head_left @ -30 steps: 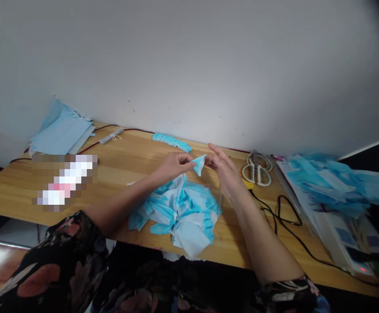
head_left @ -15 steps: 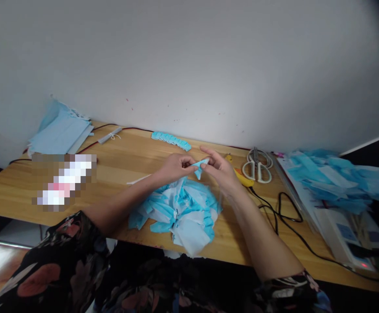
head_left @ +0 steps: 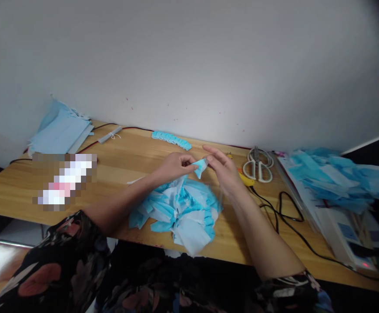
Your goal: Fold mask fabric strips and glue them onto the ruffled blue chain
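Observation:
A small folded piece of light-blue fabric (head_left: 201,168) is held up between my two hands, above the table. My left hand (head_left: 178,167) pinches its left end between thumb and fingers. At its right end, my right hand (head_left: 222,168) grips the edge with thumb and index finger, the other fingers stretched away. Just below lies a crumpled heap of blue and white fabric pieces (head_left: 189,213), partly behind my left forearm. Behind my hands, a row of small folded blue pieces (head_left: 171,140) lies near the wall.
White-handled scissors (head_left: 257,167) lie right of my right hand, by a yellow glue gun (head_left: 246,178) with a black cord (head_left: 293,217). Blue fabric strips (head_left: 336,178) are piled at far right. Flat blue sheets (head_left: 62,130) are stacked at back left, near a grey stick (head_left: 109,135).
My right hand has shifted slightly to the right along the folded piece, so more of it shows between my hands. My left hand has hardly moved.

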Available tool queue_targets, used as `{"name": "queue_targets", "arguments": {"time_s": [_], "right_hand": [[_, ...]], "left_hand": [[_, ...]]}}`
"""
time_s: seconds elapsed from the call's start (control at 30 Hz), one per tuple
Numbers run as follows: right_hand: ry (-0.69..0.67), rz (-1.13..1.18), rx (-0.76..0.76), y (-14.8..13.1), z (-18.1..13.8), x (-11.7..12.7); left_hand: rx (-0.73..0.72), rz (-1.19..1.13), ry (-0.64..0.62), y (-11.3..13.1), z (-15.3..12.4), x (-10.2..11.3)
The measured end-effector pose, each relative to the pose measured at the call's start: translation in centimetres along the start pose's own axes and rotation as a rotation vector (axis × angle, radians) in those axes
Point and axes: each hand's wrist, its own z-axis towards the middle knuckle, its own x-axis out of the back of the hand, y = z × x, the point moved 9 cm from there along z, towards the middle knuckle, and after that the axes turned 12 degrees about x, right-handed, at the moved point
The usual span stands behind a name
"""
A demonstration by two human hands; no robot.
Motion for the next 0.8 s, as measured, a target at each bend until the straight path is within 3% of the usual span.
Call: {"name": "queue_targets", "arguments": {"time_s": [0.2,0.4,0.57,0.7,0.8], "right_hand": [[-0.104,-0.014,-0.044,0.2,-0.4,-1.0],[-0.032,-0.031,-0.018,0.4,-0.2,-0.4],[-0.01,-0.328,0.295,-1.9,0.1,0.3],[-0.051,-0.635,0.584,-4.8,-0.6,-0.7],[-0.075,-0.765,0.692,-5.8,-1.0,-1.4]], "left_hand": [[0.068,-0.135,0.035,-0.8,0.5,1.0],[0.045,-0.282,0.03,-0.7,0.7,1.3],[0.067,-0.379,0.03,-0.6,0.8,1.8],[0.076,-0.43,0.012,-0.9,0.9,1.8],[0.066,-0.468,-0.021,-1.0,1.1,1.4]]}}
